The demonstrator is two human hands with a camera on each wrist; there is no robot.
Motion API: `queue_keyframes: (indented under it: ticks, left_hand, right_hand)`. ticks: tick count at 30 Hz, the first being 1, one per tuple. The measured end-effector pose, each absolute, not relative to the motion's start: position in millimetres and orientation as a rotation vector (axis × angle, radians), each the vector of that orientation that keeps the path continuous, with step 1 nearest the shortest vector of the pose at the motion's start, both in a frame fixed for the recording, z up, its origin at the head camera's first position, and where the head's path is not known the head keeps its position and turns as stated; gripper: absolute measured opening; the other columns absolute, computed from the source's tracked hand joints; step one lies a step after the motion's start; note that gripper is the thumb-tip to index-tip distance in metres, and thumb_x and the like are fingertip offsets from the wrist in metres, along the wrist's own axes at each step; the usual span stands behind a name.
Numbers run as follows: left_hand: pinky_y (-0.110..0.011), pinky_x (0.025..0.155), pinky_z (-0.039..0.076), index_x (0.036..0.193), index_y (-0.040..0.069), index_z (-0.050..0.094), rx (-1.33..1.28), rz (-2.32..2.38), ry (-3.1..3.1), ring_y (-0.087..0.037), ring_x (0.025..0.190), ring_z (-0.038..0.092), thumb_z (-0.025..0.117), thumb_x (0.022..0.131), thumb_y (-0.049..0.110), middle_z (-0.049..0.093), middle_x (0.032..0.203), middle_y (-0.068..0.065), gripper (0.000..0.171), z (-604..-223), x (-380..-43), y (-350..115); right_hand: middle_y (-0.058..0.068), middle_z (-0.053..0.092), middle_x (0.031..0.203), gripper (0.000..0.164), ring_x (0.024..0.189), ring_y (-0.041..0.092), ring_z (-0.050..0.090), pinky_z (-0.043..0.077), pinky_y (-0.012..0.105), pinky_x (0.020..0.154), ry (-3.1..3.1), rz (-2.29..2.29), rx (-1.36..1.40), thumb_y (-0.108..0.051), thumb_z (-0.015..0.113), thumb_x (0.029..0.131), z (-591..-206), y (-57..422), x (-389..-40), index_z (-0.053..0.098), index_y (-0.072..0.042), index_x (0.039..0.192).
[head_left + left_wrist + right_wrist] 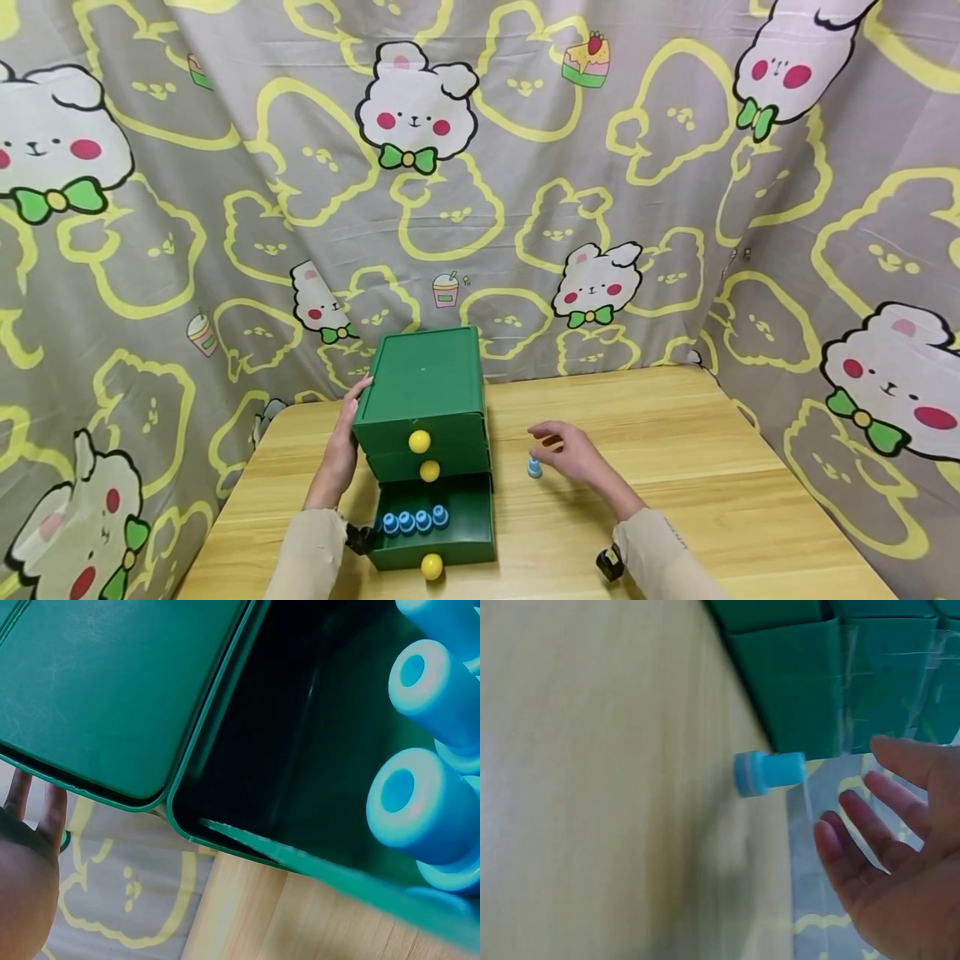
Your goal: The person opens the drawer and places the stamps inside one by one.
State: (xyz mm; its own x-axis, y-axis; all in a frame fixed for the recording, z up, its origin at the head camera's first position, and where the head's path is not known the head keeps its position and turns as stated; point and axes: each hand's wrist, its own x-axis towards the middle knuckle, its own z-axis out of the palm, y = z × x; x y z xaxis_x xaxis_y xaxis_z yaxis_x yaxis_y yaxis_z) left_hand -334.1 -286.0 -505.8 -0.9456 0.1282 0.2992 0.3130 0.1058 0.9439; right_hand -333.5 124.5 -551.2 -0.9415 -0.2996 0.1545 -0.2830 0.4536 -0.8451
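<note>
A green cabinet (pixel 427 375) with three drawers and round yellow knobs stands on the table. Its bottom drawer (pixel 468 552) is pulled out, and several small blue pegs (pixel 407 523) stand in a row inside. My left hand (pixel 342 450) rests along the cabinet's left side; in the left wrist view its extended fingers (pixel 52 814) partly pass behind the cabinet's edge. Right of the cabinet, one more blue peg (pixel 534 469) stands upright on the table. My right hand (pixel 573 454) hovers beside this peg with loosely bent fingers, apart from it in the right wrist view, holding nothing.
The wooden table (pixel 660 483) extends to the right of the cabinet. A grey curtain (pixel 510 275) with rabbit prints hangs behind the table and along both sides. Clear tape (pixel 889 675) runs over the cabinet's side.
</note>
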Motion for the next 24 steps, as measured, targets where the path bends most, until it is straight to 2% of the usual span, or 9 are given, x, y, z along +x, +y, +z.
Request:
queue_keyframes:
  ticks: [4, 9, 13, 19, 24]
  left_hand:
    - [-0.077, 0.118, 0.006, 0.163, 0.030, 0.027, -0.442, -1.949, -2.242, -0.035, 0.158, 0.002, 0.017, 0.112, 0.051, 0.007, 0.173, 0.002, 0.056, -505, -334, -286]
    - [-0.075, 0.118, 0.006, 0.163, 0.029, 0.027, -0.444, -1.964, -2.236, -0.035, 0.159, 0.003, 0.017, 0.113, 0.050, 0.007, 0.173, 0.000, 0.055, -506, -333, -286]
    - [-0.074, 0.119, 0.006, 0.163, 0.028, 0.027, -0.450, -1.974, -2.222, -0.034, 0.159, 0.003, 0.018, 0.113, 0.049, 0.007, 0.173, 0.000, 0.055, -506, -332, -286]
    - [-0.075, 0.119, 0.005, 0.163, 0.029, 0.027, -0.448, -1.961, -2.228, -0.034, 0.159, 0.002, 0.017, 0.113, 0.050, 0.007, 0.173, 0.001, 0.055, -506, -332, -286]
    - [-0.074, 0.119, 0.005, 0.163, 0.029, 0.027, -0.455, -1.961, -2.227, -0.033, 0.159, 0.003, 0.017, 0.113, 0.048, 0.008, 0.173, 0.001, 0.055, -505, -332, -286]
  right_hand:
    - [0.021, 0.066, 0.129, 0.040, 0.109, 0.034, 0.066, 0.057, 0.046, 0.087, 2.631, -1.482, -0.576, -0.015, 0.074, 0.096, -562, 124, -335, 0.066, 0.000, 0.133]
    - [0.015, 0.071, 0.117, 0.034, 0.101, 0.027, 0.067, 0.057, 0.045, 0.087, 2.619, -1.447, -0.588, -0.013, 0.076, 0.094, -574, 121, -339, 0.070, 0.000, 0.125]
    - [0.007, 0.072, 0.108, 0.023, 0.096, 0.021, 0.066, 0.056, 0.041, 0.084, 2.639, -1.422, -0.584, -0.013, 0.076, 0.094, -579, 118, -340, 0.074, -0.004, 0.115]
    - [0.002, 0.070, 0.095, 0.007, 0.087, 0.016, 0.062, 0.052, 0.031, 0.076, 2.677, -1.407, -0.595, -0.010, 0.077, 0.093, -579, 115, -341, 0.075, -0.007, 0.099]
    - [0.001, 0.069, 0.091, 0.008, 0.083, 0.014, 0.060, 0.049, 0.026, 0.071, 2.677, -1.414, -0.586, -0.009, 0.079, 0.091, -579, 115, -341, 0.075, -0.006, 0.097]
